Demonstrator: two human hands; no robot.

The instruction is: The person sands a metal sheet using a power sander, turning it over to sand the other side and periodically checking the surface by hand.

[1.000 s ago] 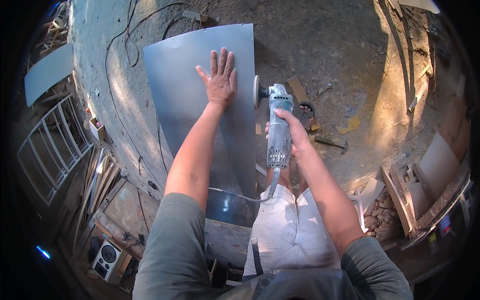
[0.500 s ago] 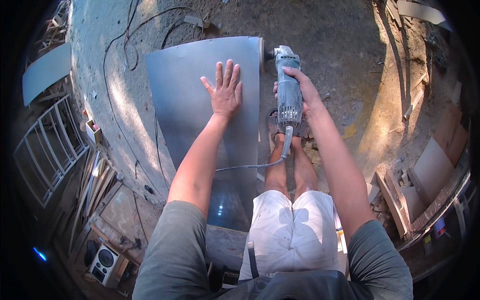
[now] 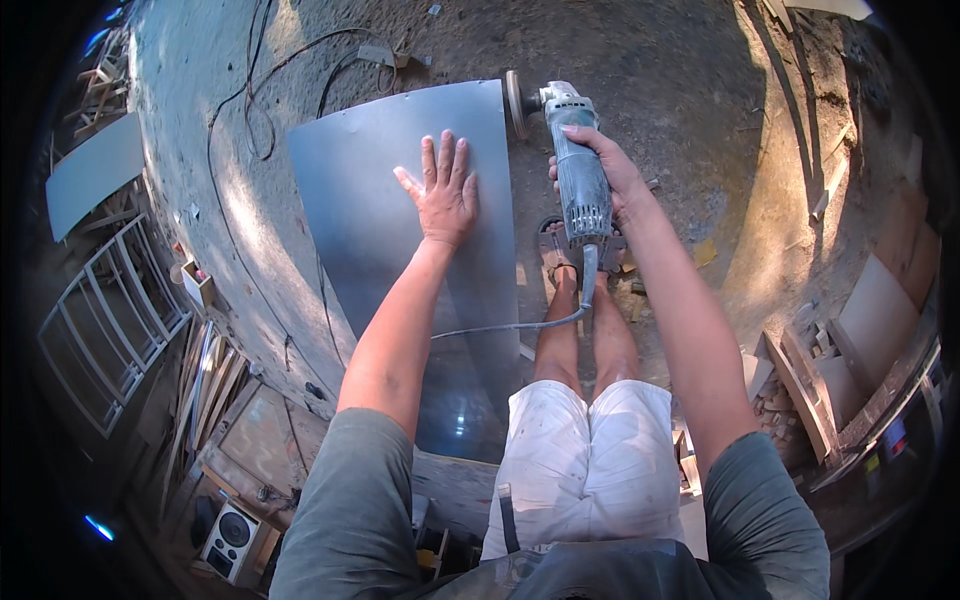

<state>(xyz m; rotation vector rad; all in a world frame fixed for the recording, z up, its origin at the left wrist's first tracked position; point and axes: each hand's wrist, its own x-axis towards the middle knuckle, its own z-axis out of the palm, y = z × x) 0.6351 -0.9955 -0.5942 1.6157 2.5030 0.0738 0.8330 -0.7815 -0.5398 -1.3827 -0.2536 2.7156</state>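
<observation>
A smooth grey-blue sheet panel [image 3: 370,200] lies in front of me, left of my legs. Flat on its upper part rests my left hand [image 3: 445,200], fingers spread. My right hand [image 3: 605,170] is wrapped round the body of an angle grinder [image 3: 580,185], held just off the panel's right edge. The grinder's disc [image 3: 516,104] stands edge-on beside the panel's far right corner, with a narrow gap showing between them. From the grinder's lower end the power cord [image 3: 510,326] curves left across the panel.
Loose cables [image 3: 262,100] trail over the dusty ground at left. Beyond them are a metal frame [image 3: 130,310], wood strips [image 3: 215,375] and a speaker [image 3: 232,535]. Wood offcuts [image 3: 800,400] lie at right. My sandalled feet [image 3: 555,245] stand just below the grinder.
The grinder has tilted, its disc turning and shifting slightly away from the panel's edge. My left hand stays spread on the panel; the whole view has shifted a little.
</observation>
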